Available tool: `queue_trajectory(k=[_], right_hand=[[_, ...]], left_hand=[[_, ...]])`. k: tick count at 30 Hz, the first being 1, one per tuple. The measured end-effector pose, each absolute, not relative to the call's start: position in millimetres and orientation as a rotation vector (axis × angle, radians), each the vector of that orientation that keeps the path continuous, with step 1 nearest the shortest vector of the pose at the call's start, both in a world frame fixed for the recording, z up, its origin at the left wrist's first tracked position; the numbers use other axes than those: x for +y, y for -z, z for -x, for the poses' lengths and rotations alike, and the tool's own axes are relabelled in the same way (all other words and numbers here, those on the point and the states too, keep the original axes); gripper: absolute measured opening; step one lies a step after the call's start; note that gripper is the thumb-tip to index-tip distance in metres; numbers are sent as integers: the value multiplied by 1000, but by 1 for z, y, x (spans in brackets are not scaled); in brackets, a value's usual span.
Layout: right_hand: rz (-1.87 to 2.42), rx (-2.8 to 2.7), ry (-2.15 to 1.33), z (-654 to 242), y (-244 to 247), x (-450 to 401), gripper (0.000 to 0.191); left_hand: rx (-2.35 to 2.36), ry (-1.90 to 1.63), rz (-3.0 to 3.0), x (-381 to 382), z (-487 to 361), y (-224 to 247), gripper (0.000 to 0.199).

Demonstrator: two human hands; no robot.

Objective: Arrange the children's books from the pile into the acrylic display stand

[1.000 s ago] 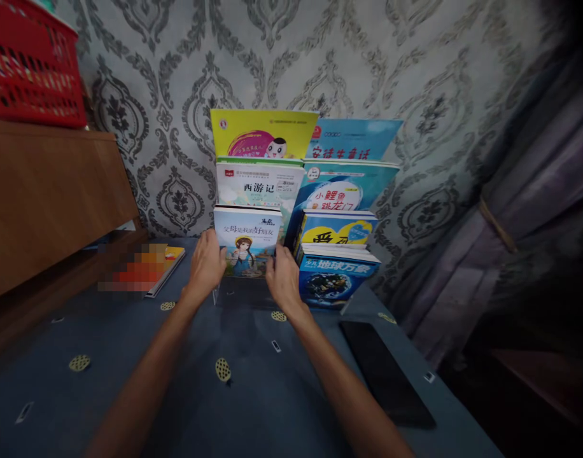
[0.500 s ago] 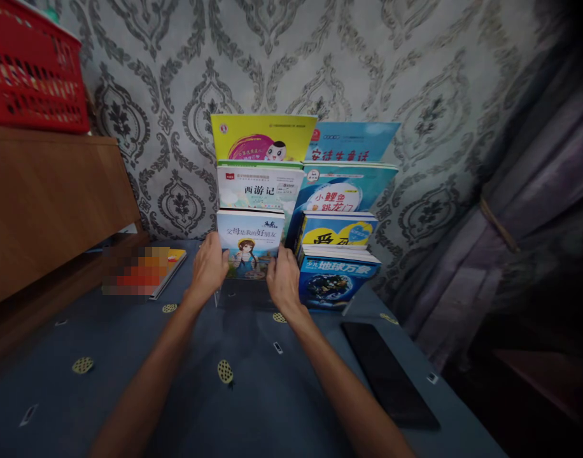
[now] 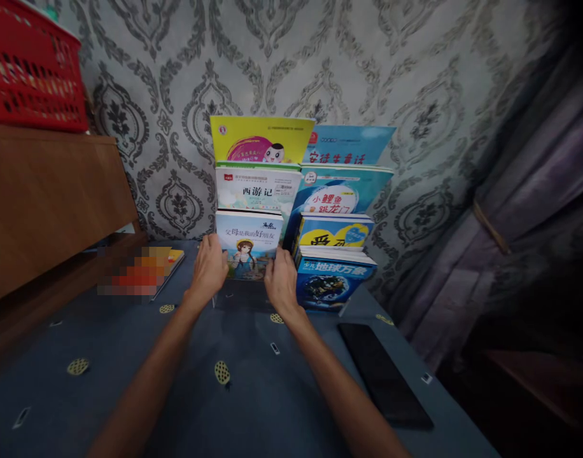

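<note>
A light blue book with a girl on its cover (image 3: 247, 249) stands upright at the front left of a tiered group of books. My left hand (image 3: 210, 268) grips its left edge, and my right hand (image 3: 280, 280) grips its right edge. Behind it rise a white book (image 3: 258, 189) and a yellow-green book (image 3: 263, 137). To the right stand a dark blue book with a globe (image 3: 327, 286), a yellow and blue book (image 3: 334, 230), a teal book (image 3: 344, 191) and a blue book (image 3: 353, 143). Fingertips are partly hidden at the book's edges.
A black flat object (image 3: 384, 375) lies on the blue patterned cloth (image 3: 177, 381) at the right. An orange and yellow book (image 3: 148, 270), partly blurred, lies at the left beside a wooden cabinet (image 3: 48, 203) bearing a red basket (image 3: 34, 70). A curtain (image 3: 463, 254) hangs at the right.
The view has shifted slightly, so the things appear a little further left. Both hands remain at the sides of the light blue book.
</note>
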State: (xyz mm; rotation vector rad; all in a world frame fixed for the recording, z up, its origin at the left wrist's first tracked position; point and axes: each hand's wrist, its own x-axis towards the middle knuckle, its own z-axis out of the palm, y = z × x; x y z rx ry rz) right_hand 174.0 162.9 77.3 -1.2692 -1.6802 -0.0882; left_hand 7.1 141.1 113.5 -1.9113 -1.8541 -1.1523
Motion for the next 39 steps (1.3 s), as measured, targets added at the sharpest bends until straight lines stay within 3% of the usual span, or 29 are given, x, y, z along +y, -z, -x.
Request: queue_trajectory(k=[15,25,28,33,36,39], right_hand=[[1182,-1666,12,-176,-79,162,40],[1099,-1631,-24,-172,-88,140,60],[1020,-1648,11,-179,-99,118,59],[966,-1568,222,-232,-125,104,46],[1037,-1441,347,-278,-133,122,47],[1149,-1346,253,-316,-133,150,58]], left_hand=[[-1789,1193,1980,141,1,-113,17],[-1672,1296,1894,121,-6,-134,46],[-1545,1428,1835,104,-18,-148,43],[-1355,1647,2394,86,-58,-145,33],[-1334,1658,2709,93,-89,-133,44],[-1335,1611,2763,108,-118,-126,58]])
